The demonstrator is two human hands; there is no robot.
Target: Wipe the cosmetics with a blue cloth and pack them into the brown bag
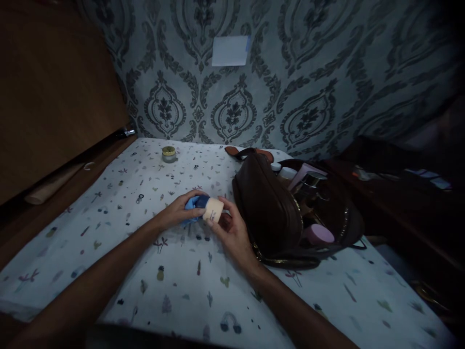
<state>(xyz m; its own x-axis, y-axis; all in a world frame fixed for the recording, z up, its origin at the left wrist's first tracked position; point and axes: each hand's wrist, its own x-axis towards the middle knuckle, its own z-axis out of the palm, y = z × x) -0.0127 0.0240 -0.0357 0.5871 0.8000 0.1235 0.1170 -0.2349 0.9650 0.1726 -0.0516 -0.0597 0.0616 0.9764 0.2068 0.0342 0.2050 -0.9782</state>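
Both my hands meet over the middle of the table on a small cosmetic jar (213, 210), cream-coloured with a dark blue end and small print too fine to read. My left hand (178, 211) grips the dark blue end, with a crumpled light blue cloth (191, 211) bunched between palm and jar. The fingers and thumb of my right hand (232, 228) close round the cream end. The jar lies tilted on its side in the grip. Just right of my right hand stands an unzipped dark brown leather bag (267, 198).
Inside the bag are several cosmetics, among them a pink round-lidded container (319, 233) and a clear-capped bottle (312, 180). A gold-lidded jar (168, 154) stands at the back left of the patterned tablecloth (163, 276). Wooden furniture (58, 97) borders the left; a wallpapered wall (232, 106) is behind.
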